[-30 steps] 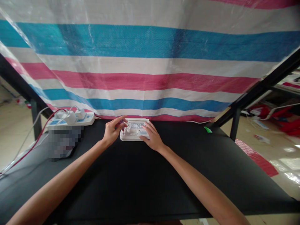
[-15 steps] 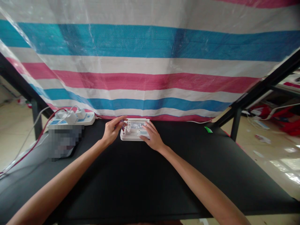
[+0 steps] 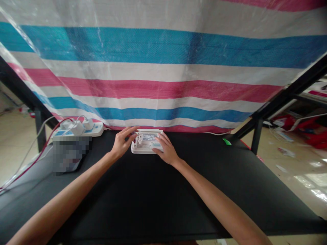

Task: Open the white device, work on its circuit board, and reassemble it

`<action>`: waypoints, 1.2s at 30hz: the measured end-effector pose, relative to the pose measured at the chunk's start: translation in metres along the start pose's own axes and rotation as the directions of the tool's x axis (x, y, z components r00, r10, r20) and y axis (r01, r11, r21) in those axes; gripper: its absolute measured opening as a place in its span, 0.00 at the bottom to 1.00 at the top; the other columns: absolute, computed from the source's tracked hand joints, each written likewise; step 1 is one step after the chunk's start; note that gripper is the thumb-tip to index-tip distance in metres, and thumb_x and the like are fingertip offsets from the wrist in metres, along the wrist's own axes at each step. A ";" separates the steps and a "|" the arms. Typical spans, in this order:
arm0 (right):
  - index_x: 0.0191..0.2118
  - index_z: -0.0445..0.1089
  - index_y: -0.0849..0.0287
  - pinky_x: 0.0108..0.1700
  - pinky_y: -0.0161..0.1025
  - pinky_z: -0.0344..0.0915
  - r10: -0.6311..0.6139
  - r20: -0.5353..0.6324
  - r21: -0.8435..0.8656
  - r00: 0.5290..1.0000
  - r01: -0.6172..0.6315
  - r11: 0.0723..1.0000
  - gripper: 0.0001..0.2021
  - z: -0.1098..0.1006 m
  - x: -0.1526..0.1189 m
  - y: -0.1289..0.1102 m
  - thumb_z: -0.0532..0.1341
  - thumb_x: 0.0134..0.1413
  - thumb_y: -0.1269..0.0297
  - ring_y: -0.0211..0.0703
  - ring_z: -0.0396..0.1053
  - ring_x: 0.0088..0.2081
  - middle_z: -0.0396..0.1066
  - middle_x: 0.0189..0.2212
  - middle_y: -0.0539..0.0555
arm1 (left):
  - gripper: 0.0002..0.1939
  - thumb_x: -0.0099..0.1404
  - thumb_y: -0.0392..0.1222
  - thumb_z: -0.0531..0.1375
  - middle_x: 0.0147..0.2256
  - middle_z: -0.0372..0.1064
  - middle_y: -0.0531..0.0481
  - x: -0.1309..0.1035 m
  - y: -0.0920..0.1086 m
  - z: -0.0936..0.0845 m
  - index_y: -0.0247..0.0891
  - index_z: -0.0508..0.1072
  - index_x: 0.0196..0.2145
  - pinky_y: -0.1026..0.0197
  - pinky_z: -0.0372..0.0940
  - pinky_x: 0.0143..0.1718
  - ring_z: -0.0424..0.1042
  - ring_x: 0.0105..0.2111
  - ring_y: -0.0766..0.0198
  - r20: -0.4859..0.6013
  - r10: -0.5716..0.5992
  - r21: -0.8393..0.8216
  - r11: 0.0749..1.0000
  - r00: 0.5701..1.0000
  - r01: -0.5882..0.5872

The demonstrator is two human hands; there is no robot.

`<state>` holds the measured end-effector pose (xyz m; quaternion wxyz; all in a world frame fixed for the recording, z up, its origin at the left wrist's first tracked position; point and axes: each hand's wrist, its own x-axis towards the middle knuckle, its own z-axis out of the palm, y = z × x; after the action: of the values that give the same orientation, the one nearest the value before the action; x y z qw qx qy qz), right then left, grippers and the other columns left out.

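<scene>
A white plastic device (image 3: 144, 147) with a printed label and a vented part lies at the far middle of the black table. My left hand (image 3: 122, 142) is at its left end, with its fingers reaching over the upper left corner and the thumb apart below them. Small details at those fingertips are too tiny to make out. Resting on the device's right side, my right hand (image 3: 167, 149) has its fingers spread and the thumb near the lower edge.
On the left are a white power strip (image 3: 95, 129) with plugs and cables, and a dark flat object (image 3: 76, 165), partly pixelated. A green scrap (image 3: 227, 142) lies on the table (image 3: 204, 190) at right. Behind hangs a striped sheet (image 3: 158, 88) between black frame bars.
The fingers of my left hand have shifted slightly at the device's upper left corner. My right hand and the device have hardly moved.
</scene>
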<state>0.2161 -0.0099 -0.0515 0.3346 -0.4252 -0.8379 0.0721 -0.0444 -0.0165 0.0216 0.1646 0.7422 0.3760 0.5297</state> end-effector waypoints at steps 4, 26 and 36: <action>0.64 0.65 0.64 0.69 0.59 0.51 -0.002 -0.003 -0.004 1.000 0.002 1.000 0.35 -0.001 0.000 -0.001 0.55 0.63 0.40 0.59 0.46 0.71 0.58 0.67 0.66 | 0.16 0.66 0.44 0.65 0.34 0.72 0.51 0.001 0.004 0.002 0.43 0.78 0.51 0.65 0.69 0.34 0.70 0.30 0.68 -0.119 0.073 0.186 0.981 0.990 -0.050; 0.63 0.65 0.67 0.68 0.58 0.52 -0.009 0.001 -0.011 1.000 0.009 1.000 0.35 -0.001 0.001 0.000 0.55 0.63 0.42 0.60 0.46 0.71 0.58 0.66 0.68 | 0.22 0.64 0.43 0.64 0.29 0.74 0.55 0.001 -0.002 -0.002 0.39 0.72 0.54 0.65 0.74 0.30 0.77 0.25 0.65 -0.170 -0.170 -0.079 0.984 0.971 0.158; 0.63 0.65 0.64 0.68 0.59 0.53 -0.008 -0.020 -0.006 1.000 0.008 1.000 0.32 0.002 0.000 0.001 0.58 0.62 0.45 0.60 0.47 0.71 0.58 0.66 0.66 | 0.19 0.63 0.44 0.64 0.34 0.74 0.54 0.031 -0.015 0.005 0.40 0.71 0.52 0.67 0.73 0.32 0.78 0.28 0.68 -0.282 -0.149 -0.094 0.987 0.948 0.127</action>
<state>0.2160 -0.0089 -0.0539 0.3421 -0.4237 -0.8363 0.0640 -0.0404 0.0168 0.0302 0.1723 0.6222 0.4269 0.6331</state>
